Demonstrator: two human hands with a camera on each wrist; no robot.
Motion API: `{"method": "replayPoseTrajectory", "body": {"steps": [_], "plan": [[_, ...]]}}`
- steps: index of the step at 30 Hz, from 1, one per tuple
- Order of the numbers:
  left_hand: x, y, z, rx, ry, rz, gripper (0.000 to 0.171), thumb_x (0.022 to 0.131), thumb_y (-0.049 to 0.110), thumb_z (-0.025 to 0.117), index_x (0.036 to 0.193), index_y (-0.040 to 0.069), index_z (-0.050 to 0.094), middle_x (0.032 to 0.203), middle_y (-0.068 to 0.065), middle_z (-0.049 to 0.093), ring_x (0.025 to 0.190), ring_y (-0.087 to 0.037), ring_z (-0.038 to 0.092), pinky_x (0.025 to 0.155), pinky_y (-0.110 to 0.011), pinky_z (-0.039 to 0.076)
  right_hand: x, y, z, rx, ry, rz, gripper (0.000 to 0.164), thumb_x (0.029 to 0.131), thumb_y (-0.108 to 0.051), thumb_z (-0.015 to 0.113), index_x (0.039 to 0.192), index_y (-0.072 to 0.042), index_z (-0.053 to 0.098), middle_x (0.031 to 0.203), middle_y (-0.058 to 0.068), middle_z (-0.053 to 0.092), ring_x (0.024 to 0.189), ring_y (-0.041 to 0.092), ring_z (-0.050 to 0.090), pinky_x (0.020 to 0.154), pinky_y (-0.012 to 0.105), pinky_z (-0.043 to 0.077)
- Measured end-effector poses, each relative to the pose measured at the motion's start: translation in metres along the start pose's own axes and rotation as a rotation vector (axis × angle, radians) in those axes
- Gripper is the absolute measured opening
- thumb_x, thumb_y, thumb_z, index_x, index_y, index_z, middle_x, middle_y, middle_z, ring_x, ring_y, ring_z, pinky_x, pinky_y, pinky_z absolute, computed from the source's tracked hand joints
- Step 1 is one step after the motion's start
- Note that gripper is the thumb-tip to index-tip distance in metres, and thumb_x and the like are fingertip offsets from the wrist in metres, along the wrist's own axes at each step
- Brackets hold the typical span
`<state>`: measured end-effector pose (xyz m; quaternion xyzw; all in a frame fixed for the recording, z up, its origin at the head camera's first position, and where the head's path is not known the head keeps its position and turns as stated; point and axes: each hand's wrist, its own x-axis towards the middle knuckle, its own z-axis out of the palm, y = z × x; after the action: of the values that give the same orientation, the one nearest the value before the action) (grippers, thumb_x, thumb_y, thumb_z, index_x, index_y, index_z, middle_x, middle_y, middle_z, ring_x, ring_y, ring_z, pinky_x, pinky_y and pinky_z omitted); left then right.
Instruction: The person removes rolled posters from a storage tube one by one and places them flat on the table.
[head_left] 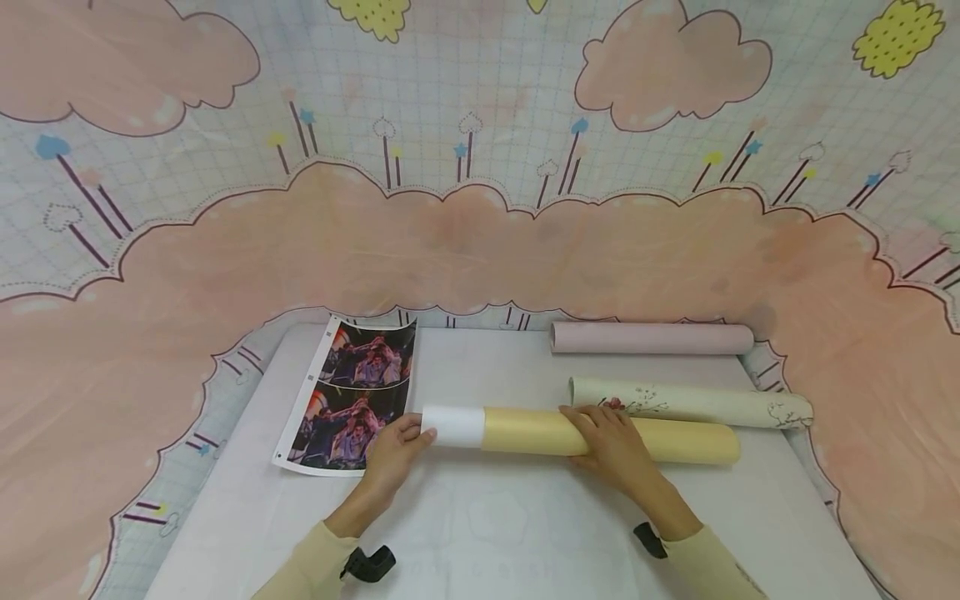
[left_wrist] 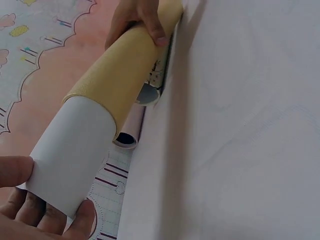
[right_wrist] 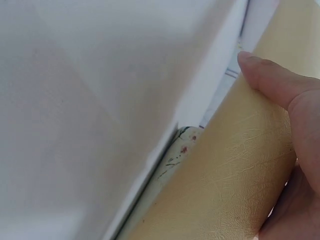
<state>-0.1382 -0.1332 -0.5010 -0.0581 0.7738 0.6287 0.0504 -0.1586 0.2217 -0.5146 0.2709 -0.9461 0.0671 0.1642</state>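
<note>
Our left grip (head_left: 392,457) pinches the outer end of a white tube (head_left: 453,427) between thumb and fingers; our right grip (head_left: 611,446) grasps the yellow roll (head_left: 525,431) around its middle, fingers over the top. We see the white tube come straight out of the yellow roll's left end, so both share one long axis. That axis runs crosswise from our left grip, through our right grip and on beyond it, dipping slightly nearer us at the right. The white end points left, towards a printed sheet (head_left: 356,392).

That sheet lies just beyond and left of our left grip, with two nearly matching pictures stacked on it; we find the marks along its white margin too small to read. Past our right grip, partly behind it, we see a flowered roll (head_left: 690,402) with dark twigs and red blossom, its far end reaching the counter's right edge. Farther off beyond that grip lies a pinkish roll (head_left: 652,338), near the back edge.

Under our grips spreads a white counter (head_left: 487,517). Behind it and along both sides we have a patterned cloth (head_left: 450,242), with peach clouds, yellow dotted shapes and thin stems over a faint grid.
</note>
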Motion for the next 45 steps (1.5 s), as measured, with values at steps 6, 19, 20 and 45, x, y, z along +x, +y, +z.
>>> {"method": "replayPoseTrajectory", "body": {"steps": [6, 19, 20, 45], "plan": [[-0.001, 0.008, -0.004, -0.006, 0.004, 0.052, 0.025, 0.092, 0.013, 0.066, 0.114, 0.0, 0.064, 0.115, -0.019, 0.071, 0.102, -0.019, 0.067, 0.093, -0.038, 0.051, -0.001, 0.002, -0.004, 0.005, 0.033, -0.001, 0.086, 0.064, -0.036, 0.091, 0.139, -0.02, 0.052, 0.117, 0.008, 0.064, 0.106, 0.031, 0.062, 0.091, 0.051, 0.049], [0.0, 0.017, -0.024, -0.015, 0.056, 0.067, 0.025, 0.095, 0.011, 0.064, 0.117, -0.001, 0.062, 0.115, -0.023, 0.069, 0.081, -0.009, 0.06, 0.067, -0.022, 0.047, -0.006, 0.009, -0.01, 0.016, 0.014, 0.043, 0.084, 0.069, -0.036, 0.089, 0.142, -0.021, 0.05, 0.12, 0.009, 0.064, 0.111, 0.033, 0.061, 0.095, 0.056, 0.047], [0.0, 0.017, -0.025, -0.016, 0.06, 0.066, 0.025, 0.095, 0.011, 0.064, 0.117, -0.001, 0.062, 0.115, -0.023, 0.069, 0.08, -0.008, 0.06, 0.066, -0.02, 0.046, -0.006, 0.009, -0.011, 0.019, 0.015, 0.046, 0.084, 0.069, -0.035, 0.089, 0.142, -0.021, 0.05, 0.12, 0.01, 0.064, 0.111, 0.034, 0.061, 0.096, 0.057, 0.047], [0.007, 0.013, -0.063, -0.034, 0.134, 0.083, 0.037, 0.098, 0.015, 0.061, 0.13, -0.001, 0.055, 0.133, -0.024, 0.06, 0.096, 0.008, 0.061, 0.085, -0.013, 0.05, -0.015, 0.021, -0.011, -0.017, 0.016, 0.101, 0.086, 0.068, -0.036, 0.089, 0.143, -0.022, 0.048, 0.122, 0.009, 0.063, 0.115, 0.035, 0.06, 0.101, 0.055, 0.042]]}}
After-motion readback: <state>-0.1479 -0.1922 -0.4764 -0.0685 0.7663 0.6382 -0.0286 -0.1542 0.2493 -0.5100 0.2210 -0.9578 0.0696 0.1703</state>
